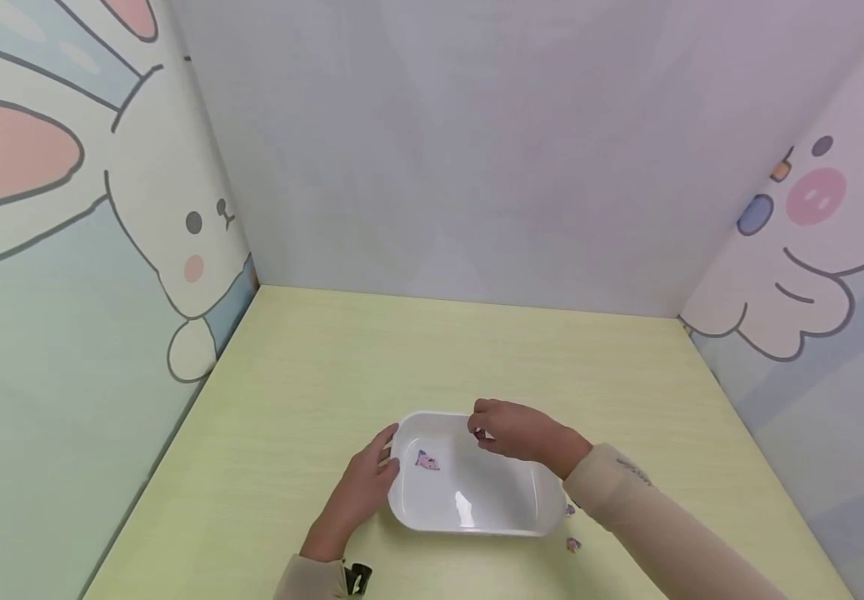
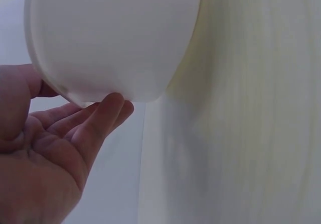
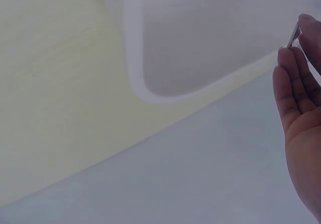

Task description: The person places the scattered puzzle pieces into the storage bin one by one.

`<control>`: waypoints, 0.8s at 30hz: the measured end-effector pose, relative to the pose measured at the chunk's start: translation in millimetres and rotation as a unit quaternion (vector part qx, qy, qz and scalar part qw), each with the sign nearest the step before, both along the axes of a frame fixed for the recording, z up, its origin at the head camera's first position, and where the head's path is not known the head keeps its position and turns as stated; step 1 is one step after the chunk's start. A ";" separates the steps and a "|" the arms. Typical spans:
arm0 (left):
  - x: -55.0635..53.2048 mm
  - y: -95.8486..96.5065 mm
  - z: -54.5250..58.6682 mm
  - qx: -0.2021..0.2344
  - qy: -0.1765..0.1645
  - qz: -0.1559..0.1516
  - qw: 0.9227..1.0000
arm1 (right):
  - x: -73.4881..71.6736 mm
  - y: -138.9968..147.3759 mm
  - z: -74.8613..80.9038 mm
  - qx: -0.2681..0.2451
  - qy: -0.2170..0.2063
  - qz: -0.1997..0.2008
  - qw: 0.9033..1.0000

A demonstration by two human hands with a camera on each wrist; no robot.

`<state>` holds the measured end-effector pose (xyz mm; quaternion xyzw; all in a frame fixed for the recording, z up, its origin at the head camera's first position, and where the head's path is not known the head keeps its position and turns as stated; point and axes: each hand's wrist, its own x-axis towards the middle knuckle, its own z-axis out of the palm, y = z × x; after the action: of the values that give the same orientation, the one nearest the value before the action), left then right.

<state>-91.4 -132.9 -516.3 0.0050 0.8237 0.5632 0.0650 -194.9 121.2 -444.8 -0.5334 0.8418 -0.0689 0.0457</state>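
Observation:
A white rectangular dish (image 1: pixel 491 496) with rounded corners sits on the table. My left hand (image 1: pixel 360 483) grips its left end; in the left wrist view, the thumb is at the rim and the fingers lie against the outer wall (image 2: pixel 115 48). Over the dish's far side, my right hand (image 1: pixel 517 429) pinches a small thin flat piece (image 3: pixel 294 34) between thumb and fingertips. That piece is seen edge-on in the right wrist view, and its printed face is mostly hidden. Inside the dish, toward the left, lies a small pink and purple flat piece (image 1: pixel 427 461).
Two small coloured pieces lie on the table right of the dish, one (image 1: pixel 570 509) close to its wall and one (image 1: pixel 573 545) nearer me. The pale yellow table (image 1: pixel 342 350) meets a plain back wall (image 1: pixel 432 167). Side walls carry cartoon animals.

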 end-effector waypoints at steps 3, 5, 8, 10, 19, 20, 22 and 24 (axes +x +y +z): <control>-0.1 -0.1 -0.1 -0.002 0.001 0.001 1.000 | -0.1 -4.4 -3.7 0.015 -0.012 0.006 1.000; -0.3 -0.1 -0.4 -0.002 0.001 0.002 1.000 | -0.1 -7.6 -6.7 0.027 -0.025 0.004 0.999; -0.6 0.0 -1.0 -0.003 0.003 0.001 1.000 | 0.2 -11.4 -10.8 0.041 -0.038 -0.002 0.998; -0.7 0.1 -1.5 -0.003 0.005 0.000 1.000 | 0.8 -13.3 -12.7 0.045 -0.040 0.000 0.998; -1.4 0.1 -2.9 -0.005 0.002 0.000 1.000 | 2.6 -19.6 -22.4 0.062 -0.040 0.011 0.997; -1.4 0.0 -3.0 -0.004 0.001 0.000 1.000 | 2.8 -20.3 -24.0 0.065 -0.040 0.013 0.997; -1.3 -0.2 -3.0 -0.005 0.001 0.000 1.000 | 3.0 -21.6 -27.2 0.070 -0.039 0.016 0.997; -1.1 -0.5 -2.8 -0.004 0.001 0.000 1.000 | 3.2 -22.8 -29.9 0.072 -0.037 0.022 0.996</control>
<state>-92.5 -133.4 -519.1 0.0048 0.8262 0.5597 0.0641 -191.7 98.4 -474.7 -0.5438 0.8306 -0.0266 0.1171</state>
